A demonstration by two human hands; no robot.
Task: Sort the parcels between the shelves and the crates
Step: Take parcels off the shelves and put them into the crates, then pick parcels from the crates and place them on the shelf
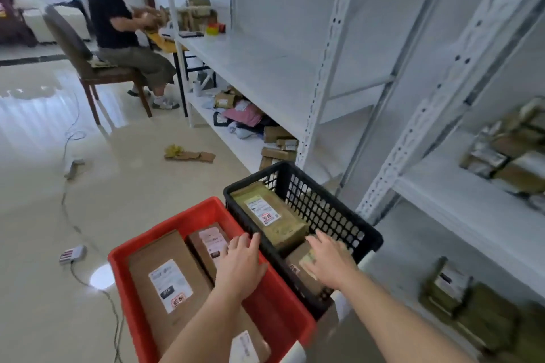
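A red crate (191,218) and a black crate (330,209) stand side by side on the floor in front of me. The red one holds brown labelled parcels, a large one (168,283) at left and a narrower one (206,242) beside it. My left hand (240,264) hovers over the red crate's right side with fingers straight, over that narrower parcel. The black crate holds an olive box (268,215) and a brown parcel (300,271). My right hand (330,262) reaches into the black crate, fingers spread over the brown parcel; whether it touches is unclear.
White metal shelving (324,74) runs along the right; parcels lie on its lower shelf (277,141) and on right-hand shelves (507,150). A person sits on a chair (73,47) at far left handling parcels. Cables and a power strip (72,253) lie on the floor, plus cardboard scraps (191,155).
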